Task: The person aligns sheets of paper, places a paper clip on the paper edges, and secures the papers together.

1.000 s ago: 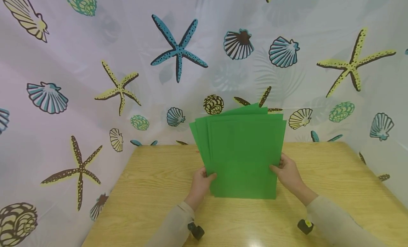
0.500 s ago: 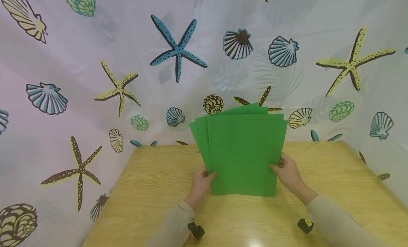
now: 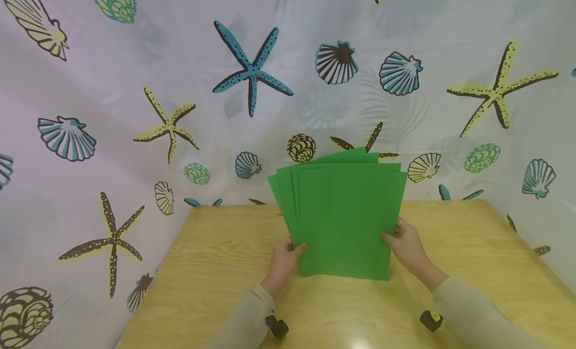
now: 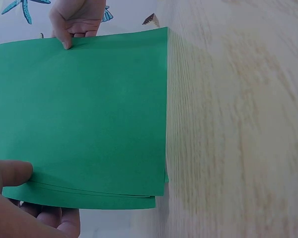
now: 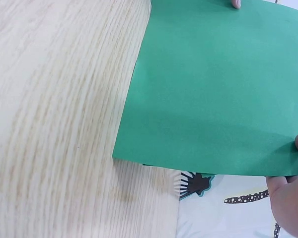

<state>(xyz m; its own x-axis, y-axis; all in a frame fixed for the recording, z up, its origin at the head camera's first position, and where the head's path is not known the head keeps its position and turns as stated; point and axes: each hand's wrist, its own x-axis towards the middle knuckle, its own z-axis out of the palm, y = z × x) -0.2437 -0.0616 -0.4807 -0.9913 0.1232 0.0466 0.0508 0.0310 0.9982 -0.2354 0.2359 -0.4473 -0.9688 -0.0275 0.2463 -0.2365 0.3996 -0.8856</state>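
Several green sheets of paper (image 3: 346, 214) stand upright in a loose stack, fanned at the top and left so their edges do not line up. My left hand (image 3: 284, 261) grips the lower left edge, thumb on the front face and fingers behind. On the opposite edge my right hand (image 3: 407, 244) pinches the stack the same way. The left wrist view shows the left hand (image 4: 25, 203) with offset sheet edges beside its thumb. In the right wrist view the right hand (image 5: 290, 193) is partly cut off at the frame's edge.
A light wooden table (image 3: 216, 249) lies beneath the sheets. Behind it and at both sides hangs a white curtain (image 3: 202, 49) printed with shells and starfish. Each wrist wears a small black camera, such as the left wrist camera (image 3: 276, 327).
The front sheets' bottom edge has shifted slightly and now slants a little, and their top right corner sits marginally further right. Both hands keep their hold in nearly the same place.
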